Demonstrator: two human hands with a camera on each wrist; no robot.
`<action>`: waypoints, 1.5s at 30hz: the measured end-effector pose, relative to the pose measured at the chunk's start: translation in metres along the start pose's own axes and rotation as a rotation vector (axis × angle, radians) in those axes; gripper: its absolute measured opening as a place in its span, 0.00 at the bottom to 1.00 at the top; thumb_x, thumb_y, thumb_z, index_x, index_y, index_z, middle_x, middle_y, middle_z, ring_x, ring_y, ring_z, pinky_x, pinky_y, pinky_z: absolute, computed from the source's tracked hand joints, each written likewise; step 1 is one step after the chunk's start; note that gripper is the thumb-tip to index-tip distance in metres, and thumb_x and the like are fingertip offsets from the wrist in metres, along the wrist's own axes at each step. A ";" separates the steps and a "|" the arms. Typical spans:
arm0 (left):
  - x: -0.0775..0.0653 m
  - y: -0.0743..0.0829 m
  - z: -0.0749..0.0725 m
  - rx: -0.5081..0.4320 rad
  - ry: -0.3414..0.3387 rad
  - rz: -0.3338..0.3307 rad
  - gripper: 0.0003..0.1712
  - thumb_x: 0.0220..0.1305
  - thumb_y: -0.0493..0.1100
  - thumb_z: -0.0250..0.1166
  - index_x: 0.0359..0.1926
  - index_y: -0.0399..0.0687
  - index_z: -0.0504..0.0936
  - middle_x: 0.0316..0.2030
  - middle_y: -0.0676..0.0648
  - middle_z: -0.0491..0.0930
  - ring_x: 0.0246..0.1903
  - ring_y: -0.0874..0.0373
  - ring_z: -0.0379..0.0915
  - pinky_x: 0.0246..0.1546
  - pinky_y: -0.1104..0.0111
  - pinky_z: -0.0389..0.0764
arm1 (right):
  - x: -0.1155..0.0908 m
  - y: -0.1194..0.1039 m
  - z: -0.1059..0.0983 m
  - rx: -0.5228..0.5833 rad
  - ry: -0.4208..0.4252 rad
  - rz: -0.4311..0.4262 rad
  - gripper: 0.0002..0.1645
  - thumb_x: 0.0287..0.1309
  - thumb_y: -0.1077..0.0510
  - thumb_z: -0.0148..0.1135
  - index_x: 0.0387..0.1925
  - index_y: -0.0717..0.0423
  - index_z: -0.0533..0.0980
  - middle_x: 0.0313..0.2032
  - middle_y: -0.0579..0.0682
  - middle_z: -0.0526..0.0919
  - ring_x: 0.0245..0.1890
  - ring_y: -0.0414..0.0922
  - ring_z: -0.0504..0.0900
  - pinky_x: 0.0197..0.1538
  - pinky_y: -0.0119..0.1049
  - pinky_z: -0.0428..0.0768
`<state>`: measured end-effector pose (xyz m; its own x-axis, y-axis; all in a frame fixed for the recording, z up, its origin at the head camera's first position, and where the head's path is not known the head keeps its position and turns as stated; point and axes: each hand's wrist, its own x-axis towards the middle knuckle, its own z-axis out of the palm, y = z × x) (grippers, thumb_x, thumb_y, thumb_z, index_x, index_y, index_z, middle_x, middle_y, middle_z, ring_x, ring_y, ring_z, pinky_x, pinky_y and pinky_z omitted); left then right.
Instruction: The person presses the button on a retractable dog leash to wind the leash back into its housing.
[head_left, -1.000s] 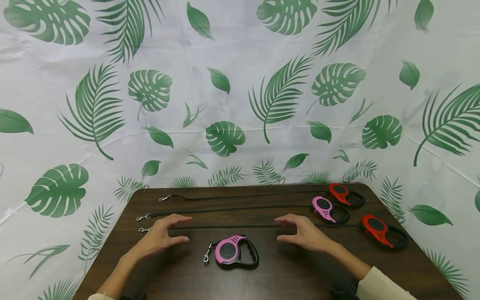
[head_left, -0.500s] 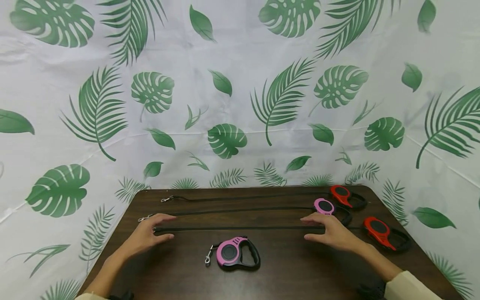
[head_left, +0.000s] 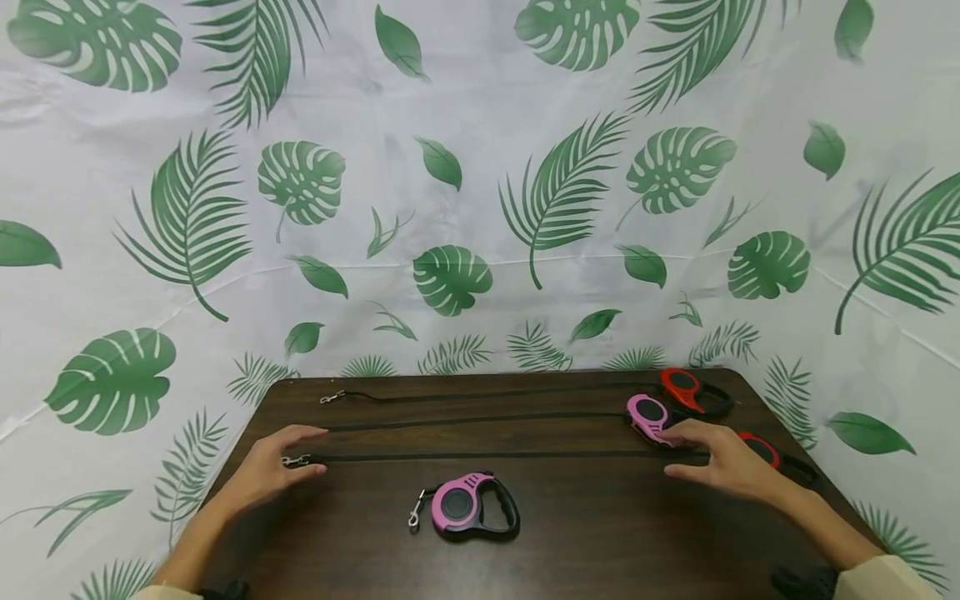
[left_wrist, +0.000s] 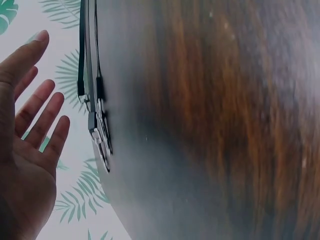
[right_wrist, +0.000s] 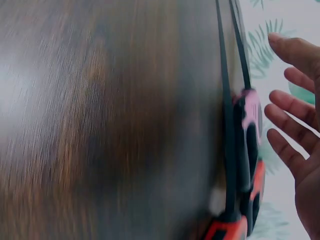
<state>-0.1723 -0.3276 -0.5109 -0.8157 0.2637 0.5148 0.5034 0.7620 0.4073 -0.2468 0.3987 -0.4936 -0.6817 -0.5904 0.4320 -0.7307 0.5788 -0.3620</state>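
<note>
My left hand (head_left: pixel 272 472) hovers at the left of the table, fingers and thumb apart, near the metal clip (head_left: pixel 295 460) of the nearest stretched leash. Its palm (left_wrist: pixel 27 180) holds nothing. On the right my right hand (head_left: pixel 723 460) hangs over the front red retractable leash (head_left: pixel 761 450), partly hiding it. Its fingers (right_wrist: pixel 287 107) are spread, with nothing between them. Just behind sits a pink retractable leash (head_left: pixel 647 412), its handle covered by the hand. Another red one (head_left: pixel 681 383) lies at the back. A pink leash (head_left: pixel 456 504) with its cord wound in lies front centre.
Three black leash straps (head_left: pixel 480 457) run across the dark wooden table (head_left: pixel 570 533) from right to left. A back clip (head_left: pixel 333 397) lies at the far left. A white leaf-print cloth (head_left: pixel 450 208) hangs behind the table.
Both hands have moved apart: the left a little to the left, the right further right to the leash handles. The leashes stay where they were.
</note>
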 end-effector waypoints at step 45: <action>0.000 -0.016 -0.005 0.046 -0.072 -0.040 0.31 0.49 0.44 0.86 0.54 0.42 0.88 0.50 0.41 0.89 0.50 0.37 0.85 0.45 0.50 0.86 | -0.103 0.065 -0.064 -0.297 0.124 0.190 0.34 0.35 0.51 0.91 0.46 0.58 0.87 0.34 0.39 0.84 0.34 0.29 0.79 0.37 0.17 0.73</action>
<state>-0.1787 -0.3426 -0.5137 -0.8543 0.2730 0.4423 0.4575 0.7987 0.3908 -0.2219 0.5330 -0.5089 -0.7813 -0.3946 0.4836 -0.5368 0.8201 -0.1980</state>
